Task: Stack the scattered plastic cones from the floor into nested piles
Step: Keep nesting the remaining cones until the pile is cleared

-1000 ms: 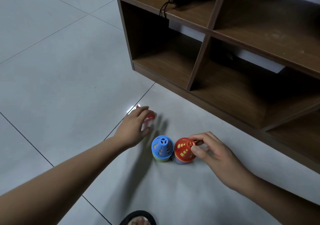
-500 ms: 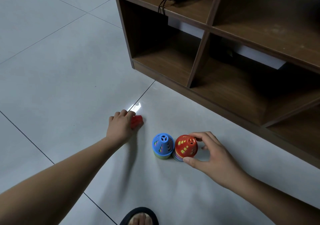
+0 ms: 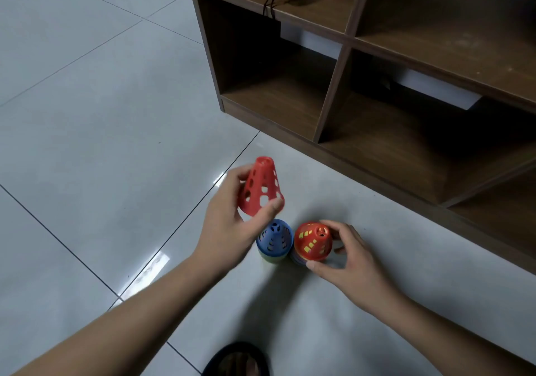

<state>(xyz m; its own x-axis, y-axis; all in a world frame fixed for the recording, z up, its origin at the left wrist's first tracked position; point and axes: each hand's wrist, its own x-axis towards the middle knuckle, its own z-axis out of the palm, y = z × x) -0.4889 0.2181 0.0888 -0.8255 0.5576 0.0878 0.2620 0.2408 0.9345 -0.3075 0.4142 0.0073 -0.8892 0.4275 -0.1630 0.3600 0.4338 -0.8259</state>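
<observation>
My left hand (image 3: pixel 229 222) holds a red perforated cone (image 3: pixel 261 187) in the air, pinched at its base between thumb and fingers, just above and left of a blue-topped pile (image 3: pixel 274 239). That pile stands upright on the floor with a green cone showing beneath the blue one. Right beside it stands a red-topped pile (image 3: pixel 313 241) with yellow showing through its holes. My right hand (image 3: pixel 348 262) curls round this red-topped pile, thumb at its front base and fingers behind.
A dark wooden shelf unit (image 3: pixel 333 91) with open compartments stands on the floor just behind the piles; a black cable (image 3: pixel 269 1) hangs from its upper shelf. Grey tiles (image 3: pixel 101 143) stretch to the left. A foot in a dark sandal (image 3: pixel 237 361) is at the bottom edge.
My left hand picked the red cone off the floor and lifted it rightward, over the blue-topped pile. My right hand stayed round the red-topped pile.
</observation>
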